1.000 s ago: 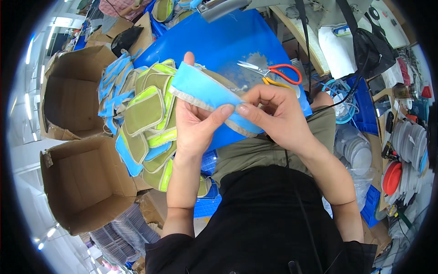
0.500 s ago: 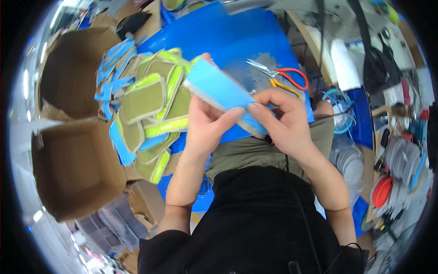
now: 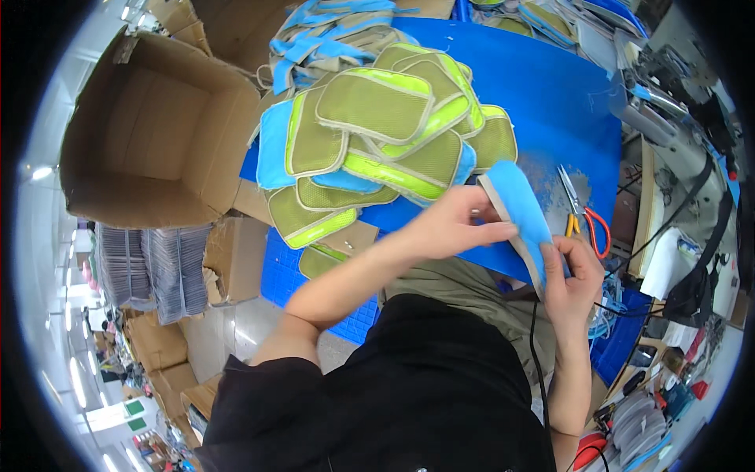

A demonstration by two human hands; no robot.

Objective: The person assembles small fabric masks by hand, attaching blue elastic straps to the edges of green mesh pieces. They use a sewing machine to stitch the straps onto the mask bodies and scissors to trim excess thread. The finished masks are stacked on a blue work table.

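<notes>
A blue fabric pad [image 3: 522, 206] with beige edge binding is held up over the near edge of the blue table, its long side sloping down to the right. My left hand [image 3: 460, 223] grips its left edge between thumb and fingers. Lower down, my right hand [image 3: 574, 274] pinches the pad's right side, thumb against the blue face. To the left of the pad lies a heap of olive mesh pads [image 3: 376, 102] with bright yellow-green strips, some showing blue sides. Scissors with red handles [image 3: 598, 233] lie just beyond my right hand, beside a yellow-handled tool [image 3: 572, 226].
Blue and beige strips [image 3: 330, 39] are bunched behind the heap. An open cardboard box [image 3: 157, 126] stands at the left, with tied grey stacks [image 3: 174, 263] below it. The blue table [image 3: 543, 86] extends behind; a grey machine [image 3: 668, 102] is at the right.
The view has swung to the left, so hands and pad appear farther right. The pad has turned steeper, and my left forearm now reaches across more sideways. Both hands still hold the pad.
</notes>
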